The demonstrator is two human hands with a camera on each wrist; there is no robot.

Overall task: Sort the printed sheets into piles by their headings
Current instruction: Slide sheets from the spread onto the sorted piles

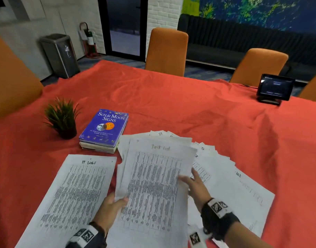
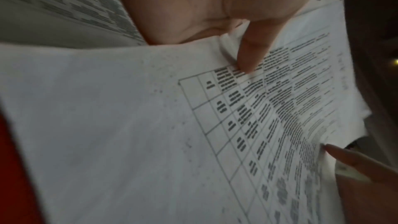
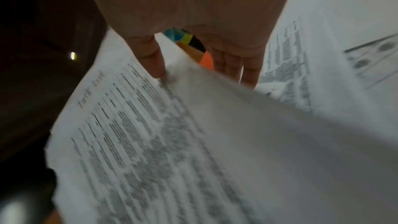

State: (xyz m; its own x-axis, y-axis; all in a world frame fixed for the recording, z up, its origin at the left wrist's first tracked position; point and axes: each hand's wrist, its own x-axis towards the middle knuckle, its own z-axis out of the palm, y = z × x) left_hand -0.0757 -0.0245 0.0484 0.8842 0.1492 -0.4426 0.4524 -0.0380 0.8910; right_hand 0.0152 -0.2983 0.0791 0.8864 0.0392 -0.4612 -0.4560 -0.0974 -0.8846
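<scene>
Holding "Task list" sheet (image 1: 153, 185) above fanned heap (image 1: 225, 178) on worktop (image 1: 189, 108): left hand (image 1: 109, 208) pinches its near-left edge, right hand (image 1: 194, 185) fingers straight, apparently under right edge. "IT Logs" pile (image 1: 76, 190) lies left, nearer left hand; sheet's long axis points away.

Books (image 1: 104, 129), plant (image 1: 62, 119) block left-far; right cloth (image 1: 261, 140) open.
</scene>
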